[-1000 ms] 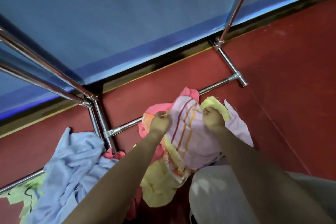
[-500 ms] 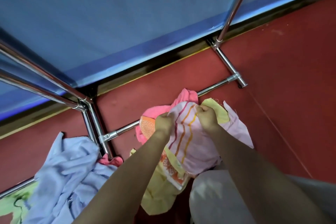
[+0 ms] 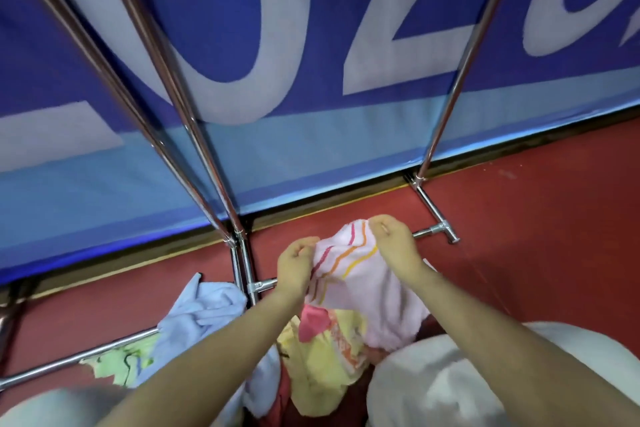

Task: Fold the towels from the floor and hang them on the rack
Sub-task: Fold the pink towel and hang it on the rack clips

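left hand point(image 3: 294, 262) pinches pink towel point(image 3: 360, 284) edge | right hand point(image 3: 393, 241) likewise (apparently) | towel hangs between them

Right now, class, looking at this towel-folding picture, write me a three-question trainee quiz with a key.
1. True or false: both hands grip the striped towel.
2. Which towel lies over the rack's low bar at left? A) blue B) black C) brown
3. Fill in: the floor is ___.

Key:
1. True: the left hand and right hand pinch its top edge.
2. A: the blue towel.
3. Red.
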The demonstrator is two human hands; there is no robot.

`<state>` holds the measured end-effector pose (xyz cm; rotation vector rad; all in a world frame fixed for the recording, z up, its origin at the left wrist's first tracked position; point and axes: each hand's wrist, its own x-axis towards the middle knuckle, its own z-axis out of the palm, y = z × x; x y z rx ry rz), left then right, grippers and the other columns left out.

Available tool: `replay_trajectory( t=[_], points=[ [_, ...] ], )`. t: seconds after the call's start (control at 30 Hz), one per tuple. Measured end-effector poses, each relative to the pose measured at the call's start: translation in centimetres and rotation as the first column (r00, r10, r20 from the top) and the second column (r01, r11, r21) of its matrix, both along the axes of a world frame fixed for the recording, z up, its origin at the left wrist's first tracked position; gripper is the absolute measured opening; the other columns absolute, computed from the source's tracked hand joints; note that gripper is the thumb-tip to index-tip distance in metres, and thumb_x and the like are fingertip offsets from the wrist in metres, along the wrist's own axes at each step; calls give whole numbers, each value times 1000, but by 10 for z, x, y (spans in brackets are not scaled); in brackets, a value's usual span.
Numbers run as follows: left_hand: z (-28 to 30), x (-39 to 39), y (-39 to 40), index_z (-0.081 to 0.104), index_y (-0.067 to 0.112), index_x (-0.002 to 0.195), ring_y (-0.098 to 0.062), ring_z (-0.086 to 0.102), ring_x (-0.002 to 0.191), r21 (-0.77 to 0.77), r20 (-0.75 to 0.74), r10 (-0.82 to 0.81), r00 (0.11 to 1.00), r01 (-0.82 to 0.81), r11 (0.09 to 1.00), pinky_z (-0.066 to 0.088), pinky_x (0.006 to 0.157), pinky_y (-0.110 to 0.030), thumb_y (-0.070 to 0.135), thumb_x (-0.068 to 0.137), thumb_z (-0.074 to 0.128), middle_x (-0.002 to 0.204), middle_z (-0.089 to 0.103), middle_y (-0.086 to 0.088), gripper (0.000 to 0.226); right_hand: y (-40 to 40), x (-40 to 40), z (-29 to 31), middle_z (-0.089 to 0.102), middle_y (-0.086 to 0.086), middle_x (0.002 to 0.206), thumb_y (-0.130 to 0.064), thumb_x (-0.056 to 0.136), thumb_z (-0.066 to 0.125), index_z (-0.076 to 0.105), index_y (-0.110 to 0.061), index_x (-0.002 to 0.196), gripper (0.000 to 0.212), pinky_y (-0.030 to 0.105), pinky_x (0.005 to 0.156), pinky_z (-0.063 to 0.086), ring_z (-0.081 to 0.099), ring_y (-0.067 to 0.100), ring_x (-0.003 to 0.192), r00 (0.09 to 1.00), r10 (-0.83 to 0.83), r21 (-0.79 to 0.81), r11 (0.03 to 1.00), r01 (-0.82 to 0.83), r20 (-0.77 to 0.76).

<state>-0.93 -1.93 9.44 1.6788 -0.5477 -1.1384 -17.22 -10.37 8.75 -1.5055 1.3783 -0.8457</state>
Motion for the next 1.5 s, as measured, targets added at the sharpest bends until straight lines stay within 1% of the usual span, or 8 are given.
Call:
replay_trajectory(
  t=[0.17,0.33,0.53,0.73,0.93,1.13,1.27,1.5],
  points=[
    [57,14,51,65,10,95,-19,57,93,-22,2,4,1000,-4,1000,48,87,-25,6,98,49,103,64,-9,17,56,0,77,63,-2,80,-1,91,54,63,-10,83,15,6,69,38,52,-14,69,981,193,-127,973,-190,9],
    [82,16,112,61,13,111,-13,54,70,38,-21,-19,1000,19,999,44,66,-25,8,99,45,84,62,-3,21,114,14,124,64,-9,83,-4,91,56,61,-19,82,18,11,76,39,55,-6,76,944,327,-199,930,-311,54],
    [121,4,155,71,19,93,-14,65,83,-99,-169,7,986,-24,995,49,82,-31,33,102,37,88,72,0,37,169,40,143,63,-11,83,-2,93,56,62,-16,85,17,11,75,42,56,-9,78,878,457,-263,873,-411,142],
    [122,-2,186,70,11,95,-16,65,77,-139,-248,93,964,-131,982,49,70,-26,36,102,42,83,71,-6,39,189,54,145,64,-10,83,-1,92,55,62,-20,81,23,8,77,41,57,-8,78,877,431,-252,891,-377,213],
    [110,-1,202,64,24,53,-3,51,55,-231,-53,16,998,-27,973,41,56,-19,8,96,47,53,56,13,49,197,52,127,66,-10,85,-4,92,55,63,-25,80,25,11,78,43,59,-3,82,894,406,-192,908,-372,191],
    [97,0,190,74,13,91,-4,62,77,-244,165,-7,986,48,969,48,72,-17,26,95,59,85,71,5,20,199,47,117,67,-10,85,-3,92,53,63,-15,83,18,9,73,44,61,-6,82,902,387,-147,920,-364,191],
    [89,-1,181,75,11,87,-11,63,81,-201,245,-4,969,55,978,49,78,-27,22,94,60,86,72,-1,20,193,42,109,66,-10,84,-7,93,55,62,-22,82,20,11,72,45,60,-3,80,915,373,-140,925,-353,156],
    [106,3,174,75,22,78,5,67,88,-325,123,-9,992,49,945,45,81,-10,6,93,59,83,74,18,27,188,23,96,62,-14,75,-16,93,59,61,-28,82,16,12,71,43,56,3,71,901,434,-140,892,-429,8]
  ],
)
